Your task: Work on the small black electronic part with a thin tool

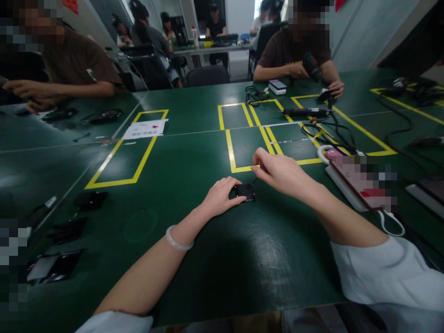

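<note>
A small black square device (245, 192) lies on the green table (194, 157) just in front of me. My left hand (222, 196) rests on the table and grips the device's left side with thumb and fingers. My right hand (279, 171) hovers just above and to the right of the device, fingers pinched together on something thin that I cannot make out, maybe a fine wire running down to the device. A pale bangle sits on my left wrist.
Yellow tape rectangles (128, 148) mark the table. Black parts (65, 229) lie at the left edge. A white power strip (347, 185) and cables (333, 134) lie to the right. Across the table a person holds a black tool (311, 67); another person sits at the far left.
</note>
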`<state>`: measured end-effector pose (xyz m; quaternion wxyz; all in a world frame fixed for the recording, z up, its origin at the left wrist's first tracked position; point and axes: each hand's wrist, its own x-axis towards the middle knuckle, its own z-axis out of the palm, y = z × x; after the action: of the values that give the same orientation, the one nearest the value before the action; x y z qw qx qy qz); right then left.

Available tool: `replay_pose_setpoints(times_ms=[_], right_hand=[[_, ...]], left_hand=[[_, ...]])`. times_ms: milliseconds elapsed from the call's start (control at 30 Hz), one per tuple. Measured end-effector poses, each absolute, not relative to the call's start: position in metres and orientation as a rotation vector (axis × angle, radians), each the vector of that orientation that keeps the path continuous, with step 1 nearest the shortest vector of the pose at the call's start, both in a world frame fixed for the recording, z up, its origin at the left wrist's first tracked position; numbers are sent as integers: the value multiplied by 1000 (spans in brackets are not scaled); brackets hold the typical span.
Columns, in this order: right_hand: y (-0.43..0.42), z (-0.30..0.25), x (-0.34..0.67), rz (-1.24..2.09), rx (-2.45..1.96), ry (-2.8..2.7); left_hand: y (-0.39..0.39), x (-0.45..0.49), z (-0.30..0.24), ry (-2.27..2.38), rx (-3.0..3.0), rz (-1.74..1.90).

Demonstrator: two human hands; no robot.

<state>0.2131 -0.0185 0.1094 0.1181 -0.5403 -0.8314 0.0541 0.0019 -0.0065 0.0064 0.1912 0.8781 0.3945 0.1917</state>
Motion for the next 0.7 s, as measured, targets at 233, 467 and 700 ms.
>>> replay_pose_setpoints(times_ms=[233, 467, 700], right_hand=[[-18, 108, 214, 122, -1589, -2434], [-18, 109, 213, 141, -1598, -2413], [-18, 108, 213, 97, -1610, -2429]], left_hand=[[-6, 1, 4, 1108, 2471, 534], [-7, 2, 7, 1108, 2474, 520], [-7, 3, 7, 1110, 2464, 526]])
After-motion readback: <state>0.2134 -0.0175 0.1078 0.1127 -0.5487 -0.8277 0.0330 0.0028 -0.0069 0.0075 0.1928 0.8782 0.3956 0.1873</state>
